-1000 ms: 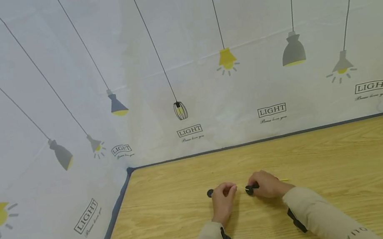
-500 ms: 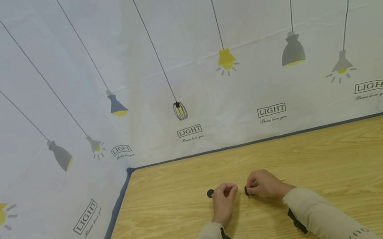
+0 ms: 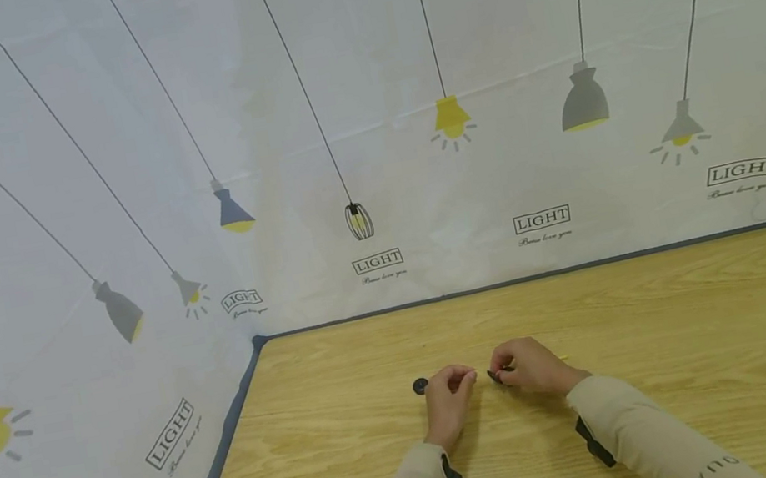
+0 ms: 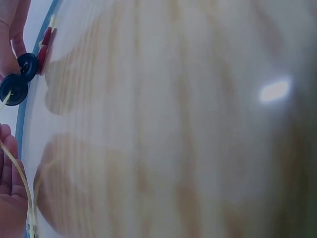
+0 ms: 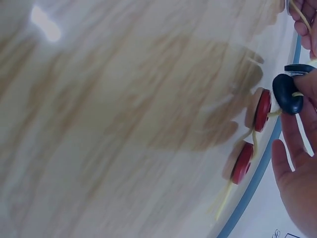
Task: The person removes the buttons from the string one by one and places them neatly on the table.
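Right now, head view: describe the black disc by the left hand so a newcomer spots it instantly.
Start with the wooden table and find the left hand near its middle. Just left of that hand's knuckles lies a small, round black disc. It rests on the wood, ungripped, unlike the black buttons held in the right hand.

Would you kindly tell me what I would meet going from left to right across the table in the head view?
Loose black button, left hand, held black button, right hand, yellow cord end.
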Demonstrator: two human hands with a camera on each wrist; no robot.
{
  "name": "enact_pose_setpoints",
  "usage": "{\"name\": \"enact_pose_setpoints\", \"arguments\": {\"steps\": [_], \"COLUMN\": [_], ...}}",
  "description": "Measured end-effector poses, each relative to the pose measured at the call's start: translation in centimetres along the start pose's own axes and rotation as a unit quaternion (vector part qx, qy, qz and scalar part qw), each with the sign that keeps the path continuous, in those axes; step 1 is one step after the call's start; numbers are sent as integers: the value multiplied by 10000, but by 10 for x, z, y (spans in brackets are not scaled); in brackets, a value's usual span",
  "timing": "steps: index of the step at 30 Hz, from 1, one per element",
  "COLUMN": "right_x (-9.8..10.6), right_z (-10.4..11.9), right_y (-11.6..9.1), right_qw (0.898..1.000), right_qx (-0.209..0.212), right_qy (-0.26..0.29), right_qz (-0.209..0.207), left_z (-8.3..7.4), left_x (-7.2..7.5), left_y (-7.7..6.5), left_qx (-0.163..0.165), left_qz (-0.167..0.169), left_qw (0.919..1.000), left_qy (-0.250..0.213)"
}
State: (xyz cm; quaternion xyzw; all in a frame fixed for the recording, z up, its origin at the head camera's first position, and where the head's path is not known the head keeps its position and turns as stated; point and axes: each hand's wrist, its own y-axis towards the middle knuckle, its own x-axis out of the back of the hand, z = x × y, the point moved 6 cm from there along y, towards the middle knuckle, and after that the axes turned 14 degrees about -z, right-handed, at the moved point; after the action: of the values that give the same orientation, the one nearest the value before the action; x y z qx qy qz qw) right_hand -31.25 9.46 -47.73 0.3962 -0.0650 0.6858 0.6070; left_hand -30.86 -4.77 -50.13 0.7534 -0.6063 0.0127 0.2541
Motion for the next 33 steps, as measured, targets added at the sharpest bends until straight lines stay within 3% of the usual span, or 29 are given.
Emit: {"name": "enact_pose_setpoints", "arguments": {"steps": [14,22,33], "right_x": [0,-2,-3], "right_z": [2,0,5], "right_y": [0,0,0], "right_qw": [9987,9991,9992], "right_qx": [420,384,396], "right_qy": [-300,-181,63], "right_qz": [-53,11,-1], "left_z": [-6,-9,-15], "left_x": [-1,0,1], "left_y": [2,5,8], "left_qx": [63,64,-74], "left_qz": [87,-49,8], "left_qw": [9999,9999,9998], "left_qy": [-43,-137,-204]}}
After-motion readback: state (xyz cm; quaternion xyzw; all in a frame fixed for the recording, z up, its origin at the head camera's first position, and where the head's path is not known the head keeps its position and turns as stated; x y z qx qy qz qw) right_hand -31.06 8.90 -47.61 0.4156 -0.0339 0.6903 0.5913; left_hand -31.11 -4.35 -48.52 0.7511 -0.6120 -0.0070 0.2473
